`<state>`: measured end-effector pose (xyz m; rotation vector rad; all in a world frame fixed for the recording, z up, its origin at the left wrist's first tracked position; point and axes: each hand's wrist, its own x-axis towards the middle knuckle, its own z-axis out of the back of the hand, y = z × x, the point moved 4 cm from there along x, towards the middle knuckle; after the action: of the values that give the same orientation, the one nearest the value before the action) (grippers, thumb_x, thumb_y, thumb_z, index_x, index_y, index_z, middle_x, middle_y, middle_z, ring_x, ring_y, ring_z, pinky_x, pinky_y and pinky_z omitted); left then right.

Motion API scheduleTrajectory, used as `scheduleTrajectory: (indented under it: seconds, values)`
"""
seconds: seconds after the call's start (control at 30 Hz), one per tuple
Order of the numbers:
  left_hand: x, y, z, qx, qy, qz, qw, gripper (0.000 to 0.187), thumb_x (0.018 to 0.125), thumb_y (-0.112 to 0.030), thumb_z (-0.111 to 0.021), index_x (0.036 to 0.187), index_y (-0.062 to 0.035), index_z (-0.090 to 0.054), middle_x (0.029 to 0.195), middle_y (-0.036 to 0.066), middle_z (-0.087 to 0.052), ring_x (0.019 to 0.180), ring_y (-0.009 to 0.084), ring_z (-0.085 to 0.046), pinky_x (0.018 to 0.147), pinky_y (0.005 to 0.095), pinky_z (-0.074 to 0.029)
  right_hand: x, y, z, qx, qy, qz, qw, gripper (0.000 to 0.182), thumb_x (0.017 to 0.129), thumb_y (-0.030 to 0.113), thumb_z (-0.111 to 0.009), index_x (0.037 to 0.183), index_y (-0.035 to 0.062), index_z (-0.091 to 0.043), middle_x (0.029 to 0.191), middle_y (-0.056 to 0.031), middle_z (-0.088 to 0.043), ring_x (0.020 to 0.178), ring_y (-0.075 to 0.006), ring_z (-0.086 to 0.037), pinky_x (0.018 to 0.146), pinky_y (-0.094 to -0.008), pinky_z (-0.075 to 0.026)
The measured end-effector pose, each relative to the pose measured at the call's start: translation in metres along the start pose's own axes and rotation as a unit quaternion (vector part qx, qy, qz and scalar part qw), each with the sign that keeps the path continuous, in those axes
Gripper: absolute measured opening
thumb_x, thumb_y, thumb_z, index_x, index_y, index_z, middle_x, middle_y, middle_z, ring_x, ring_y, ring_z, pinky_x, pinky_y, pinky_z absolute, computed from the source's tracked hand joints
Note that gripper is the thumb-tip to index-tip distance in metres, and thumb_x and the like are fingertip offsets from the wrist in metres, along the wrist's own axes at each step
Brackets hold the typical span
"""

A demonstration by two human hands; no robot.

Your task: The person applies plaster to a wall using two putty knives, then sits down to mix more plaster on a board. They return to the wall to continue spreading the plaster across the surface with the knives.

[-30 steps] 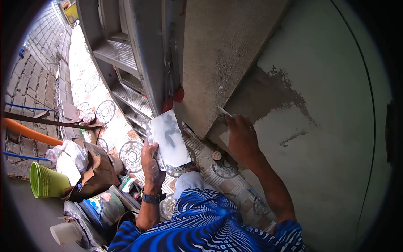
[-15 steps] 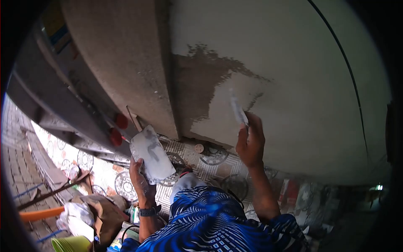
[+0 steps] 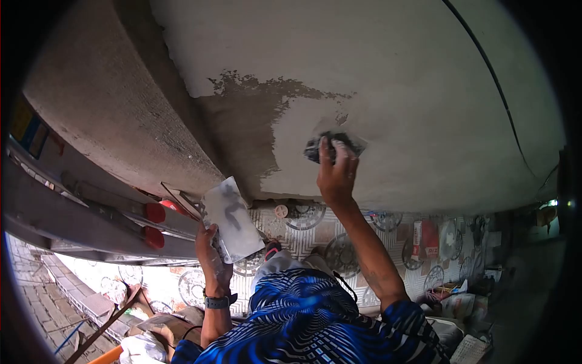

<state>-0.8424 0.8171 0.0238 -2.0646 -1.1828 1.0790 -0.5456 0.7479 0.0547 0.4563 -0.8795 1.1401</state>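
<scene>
My right hand (image 3: 337, 176) is closed on a dark, flat trowel (image 3: 321, 147) that lies against the wall (image 3: 412, 109). White material coats much of this wall, and a darker bare patch (image 3: 242, 130) with ragged edges shows left of the trowel. In my left hand (image 3: 210, 255), which wears a wrist strap, is a pale rectangular plate (image 3: 233, 221) smeared with white and grey material. The plate is held out below the bare patch, near the foot of the wall.
A ladder (image 3: 91, 221) with red caps leans at the left, beside a concrete column (image 3: 133, 91). A black cable (image 3: 494, 76) crosses the wall at right. Patterned tiles (image 3: 309, 233) cover the floor. Bags (image 3: 145, 349) lie at lower left, and assorted items (image 3: 461, 303) at lower right.
The trowel has turned from edge-on to flat against the wall, with my right hand higher and further left. The view has shifted, showing more floor at right.
</scene>
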Motion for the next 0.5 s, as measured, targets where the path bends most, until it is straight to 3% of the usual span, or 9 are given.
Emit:
scheduleTrajectory:
  seconds: [0.2, 0.33, 0.5]
  values:
    - [0.008, -0.005, -0.005, 0.004, 0.017, 0.005, 1.000, 0.042, 0.088, -0.016, -0.054, 0.127, -0.0029, -0.046, 0.109, 0.010, -0.059, 0.095, 0.0214, -0.063, 0.079, 0.0350, -0.054, -0.044, 0.010, -0.012, 0.043, 0.125, 0.093, 0.987, 0.046, 0.084, 0.007, -0.057, 0.130, 0.0047, -0.053, 0.118, -0.0151, -0.052, 0.106, -0.0288, -0.052, 0.089, -0.0448, -0.043]
    - [0.017, -0.010, 0.003, 0.000, 0.030, 0.021, 0.999, 0.044, 0.088, -0.016, -0.053, 0.129, -0.0023, -0.046, 0.112, 0.010, -0.059, 0.097, 0.0213, -0.063, 0.080, 0.0342, -0.054, -0.023, 0.018, 0.025, 0.110, 0.078, 0.077, 0.988, 0.044, 0.084, 0.001, -0.059, 0.127, 0.0035, -0.056, 0.116, -0.0133, -0.052, 0.105, -0.0286, -0.052, 0.088, -0.0430, -0.042]
    - [0.026, -0.011, 0.010, 0.022, 0.009, 0.026, 0.999, 0.045, 0.088, -0.016, -0.052, 0.131, -0.0018, -0.046, 0.111, 0.010, -0.059, 0.096, 0.0208, -0.063, 0.079, 0.0337, -0.055, 0.049, 0.008, 0.063, 0.044, -0.062, 0.024, 0.997, 0.043, 0.084, -0.003, -0.057, 0.126, 0.0018, -0.057, 0.116, -0.0137, -0.052, 0.104, -0.0291, -0.052, 0.088, -0.0415, -0.041]
